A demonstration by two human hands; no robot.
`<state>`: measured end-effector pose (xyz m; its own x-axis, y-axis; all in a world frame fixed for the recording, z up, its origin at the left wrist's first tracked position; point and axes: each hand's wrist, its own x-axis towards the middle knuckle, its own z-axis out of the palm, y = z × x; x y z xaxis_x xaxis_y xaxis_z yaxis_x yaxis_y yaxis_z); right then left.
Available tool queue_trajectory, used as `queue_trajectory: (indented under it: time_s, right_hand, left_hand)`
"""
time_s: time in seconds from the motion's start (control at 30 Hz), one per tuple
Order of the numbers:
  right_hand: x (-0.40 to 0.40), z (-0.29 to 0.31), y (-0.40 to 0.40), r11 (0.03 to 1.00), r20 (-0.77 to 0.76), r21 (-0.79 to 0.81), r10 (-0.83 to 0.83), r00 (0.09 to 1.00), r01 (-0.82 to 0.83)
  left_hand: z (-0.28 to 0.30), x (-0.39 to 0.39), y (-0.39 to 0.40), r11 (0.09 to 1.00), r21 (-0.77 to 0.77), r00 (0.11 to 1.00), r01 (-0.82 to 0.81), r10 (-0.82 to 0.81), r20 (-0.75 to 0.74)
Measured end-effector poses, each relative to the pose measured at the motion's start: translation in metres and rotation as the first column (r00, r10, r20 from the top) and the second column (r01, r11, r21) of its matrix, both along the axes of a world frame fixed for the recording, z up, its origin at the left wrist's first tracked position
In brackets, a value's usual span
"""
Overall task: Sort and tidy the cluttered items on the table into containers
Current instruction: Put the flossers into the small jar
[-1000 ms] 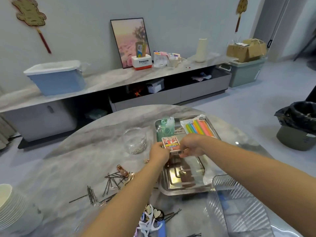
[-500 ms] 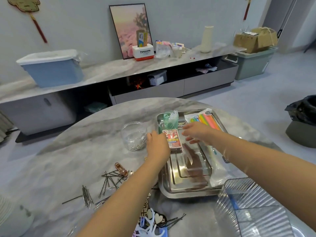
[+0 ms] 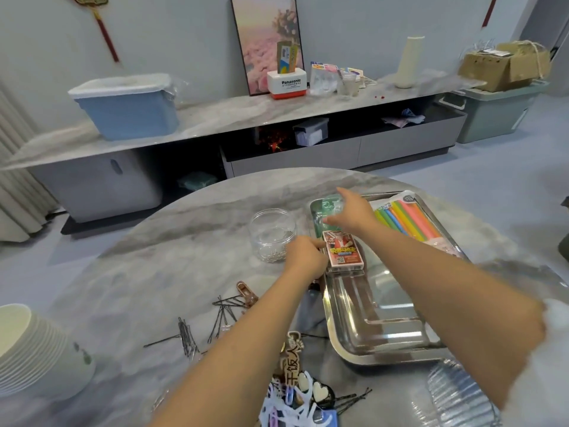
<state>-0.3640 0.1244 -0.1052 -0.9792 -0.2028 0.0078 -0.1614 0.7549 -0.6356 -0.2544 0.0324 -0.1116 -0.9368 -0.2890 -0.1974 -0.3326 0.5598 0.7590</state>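
A steel tray (image 3: 385, 343) lies on the round marble table. In its far part sit a red card box (image 3: 342, 251), a green packet (image 3: 326, 211) and a pack of coloured sticks (image 3: 406, 220). My left hand (image 3: 303, 257) rests at the tray's left rim, fingertips touching the card box's left side. My right hand (image 3: 351, 211) reaches over the green packet with fingers extended, holding nothing I can see. Loose black hairpins (image 3: 215, 315) and a copper clip (image 3: 246, 292) lie left of the tray.
A clear plastic jar (image 3: 271, 234) with small metal pieces stands left of the tray. Stacked paper cups (image 3: 34, 352) sit at the left edge. Keychains and hair clips (image 3: 295, 392) lie near me, beside a ribbed clear container (image 3: 455, 396) at lower right.
The card box, held by both hands a second ago, now lies in the tray. My right hand let go and moved away toward the green packet; my left hand stays beside the box.
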Motion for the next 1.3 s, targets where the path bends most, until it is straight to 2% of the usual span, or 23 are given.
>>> queue_trajectory:
  time_s: [0.17, 0.3, 0.47, 0.57, 0.67, 0.77, 0.97, 1.13, 1.3]
  right_hand:
    - [0.012, -0.005, -0.006, 0.999, -0.083, 0.045, -0.017, 0.996, 0.020]
    - [0.037, 0.016, 0.002, 0.998, -0.172, 0.009, 0.056, 0.983, -0.055]
    - [0.105, 0.070, 0.015, 0.979, -0.249, -0.033, 0.189, 0.950, -0.203]
    - [0.160, 0.096, 0.025, 0.953, -0.236, -0.024, 0.289, 0.928, -0.302]
    - [0.219, 0.115, 0.032, 0.933, -0.225, -0.014, 0.347, 0.910, -0.359]
    - [0.259, 0.122, 0.035, 0.918, -0.195, -0.029, 0.383, 0.903, -0.396]
    - [0.339, 0.129, 0.037, 0.875, -0.160, -0.093, 0.459, 0.874, -0.476]
    - [0.368, 0.120, 0.046, 0.849, -0.108, -0.131, 0.501, 0.859, -0.512]
    - [0.373, 0.099, 0.053, 0.862, -0.075, -0.218, 0.452, 0.889, -0.457]
  left_hand:
    - [-0.004, 0.012, 0.000, 0.999, 0.053, 0.998, 0.005, -0.002, -0.060]
    - [0.004, 0.029, -0.002, 0.995, 0.091, 0.993, -0.030, 0.040, -0.114]
    - [0.041, 0.075, -0.011, 0.984, 0.163, 0.972, -0.068, 0.103, -0.213]
    - [0.065, 0.118, -0.014, 0.978, 0.207, 0.956, 0.019, 0.042, -0.289]
    - [0.088, 0.170, -0.017, 0.981, 0.147, 0.938, 0.130, -0.073, -0.339]
    - [0.100, 0.209, -0.018, 0.979, 0.102, 0.942, 0.177, -0.139, -0.306]
    - [0.110, 0.295, -0.022, 0.985, 0.110, 0.948, 0.133, -0.093, -0.306]
    - [0.102, 0.331, -0.020, 0.992, 0.090, 0.958, 0.087, -0.058, -0.279]
    - [0.095, 0.346, -0.022, 0.997, 0.070, 0.982, -0.024, 0.037, -0.185]
